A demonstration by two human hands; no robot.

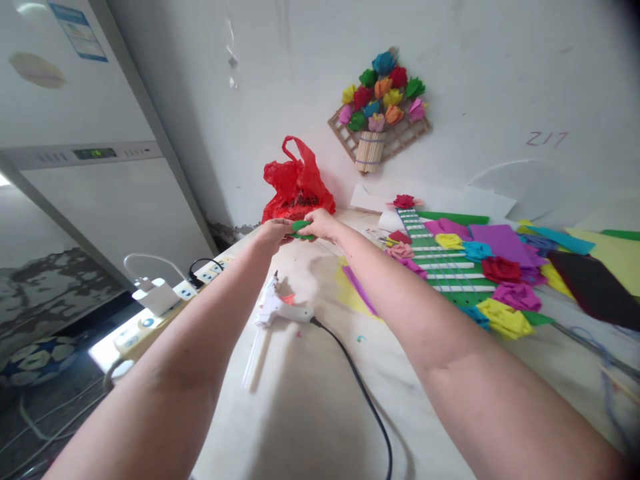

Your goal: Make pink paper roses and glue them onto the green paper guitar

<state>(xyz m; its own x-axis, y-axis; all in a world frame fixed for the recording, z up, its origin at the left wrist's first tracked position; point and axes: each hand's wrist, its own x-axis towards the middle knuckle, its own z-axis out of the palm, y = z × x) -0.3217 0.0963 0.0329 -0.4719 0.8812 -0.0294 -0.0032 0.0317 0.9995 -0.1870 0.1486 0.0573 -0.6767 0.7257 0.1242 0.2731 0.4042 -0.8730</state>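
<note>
Fingertips of both hands pinched on one small green foam piece (pixel 301 229), held in the air at arm's length above the far end of the table (pixel 310 400). Left hand (pixel 275 233) on the piece's left end, fingers curled around it; right hand (pixel 320 223) on its right end, thumb and forefinger closed over the top edge. Shape of the piece hard to tell, mostly hidden by the fingers.

Just behind the hands, against the wall, a red plastic bag (pixel 297 183), crumpled, handles up. Below the hands, on the tabletop, a white glue gun (pixel 280 308) lying on its side, nozzle toward the bag, with a black cord (pixel 360 387) running off toward the near edge. Beside the gun, a clear glue stick (pixel 253 363) lying flat.

Right of the right forearm, a green board with white strips (pixel 440 267), dotted with foam roses in red, yellow, pink, blue and purple. Farther right, loose foam sheets (pixel 500 241) in purple, yellow, dark red and green, overlapping.

Left, along the table edge, a power strip (pixel 165 307) with a white charger (pixel 156 295) plugged in.

On the wall above, a stick-lattice bouquet (pixel 381 107) of many-coloured foam flowers. Far left, a grey fridge (pixel 90 153) with a small lit display.
</note>
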